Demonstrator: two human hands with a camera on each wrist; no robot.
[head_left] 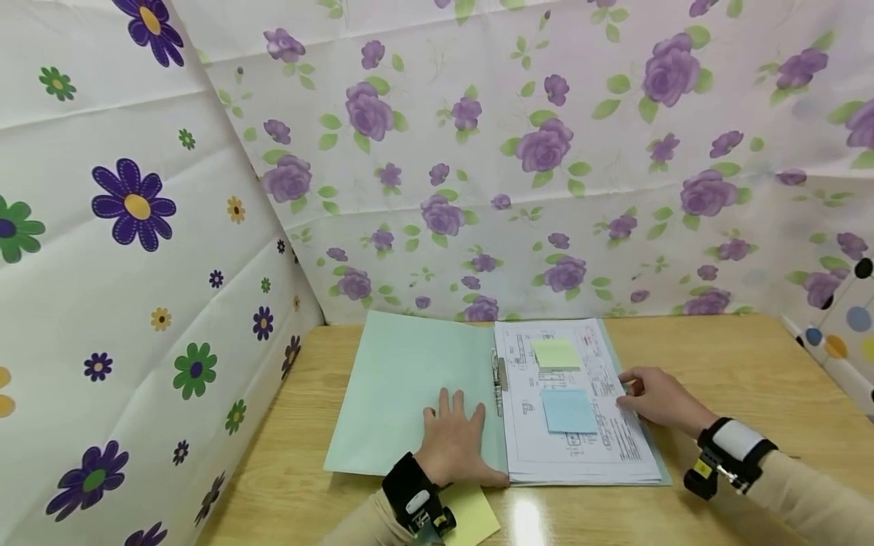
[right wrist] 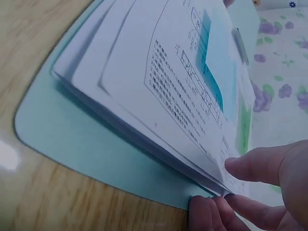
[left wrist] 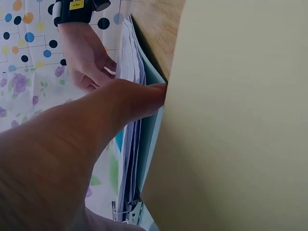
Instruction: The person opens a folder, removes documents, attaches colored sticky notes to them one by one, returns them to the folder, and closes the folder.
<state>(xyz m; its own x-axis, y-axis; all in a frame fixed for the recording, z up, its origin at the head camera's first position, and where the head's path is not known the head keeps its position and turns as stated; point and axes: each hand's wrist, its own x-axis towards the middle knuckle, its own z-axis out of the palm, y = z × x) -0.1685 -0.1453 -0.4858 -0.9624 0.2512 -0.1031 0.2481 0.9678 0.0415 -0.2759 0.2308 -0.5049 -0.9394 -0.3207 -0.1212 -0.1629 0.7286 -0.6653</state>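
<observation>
A pale green folder lies open on the table, with a stack of printed drawing sheets clipped at its spine by a metal clip. A blue sticky note and a yellow-green sticky note sit on the top sheet. My left hand rests with spread fingers on the left cover, its thumb by the folder's near edge. At the sheets' right edge, my right hand pinches the paper; in the right wrist view the thumb lies above the page and fingers at its edge.
A yellow sticky note pad lies at the near side, partly under the left wrist, and looms large in the left wrist view. Flowered cloth hangs behind the wooden table and to its left; dotted cloth hangs at the right.
</observation>
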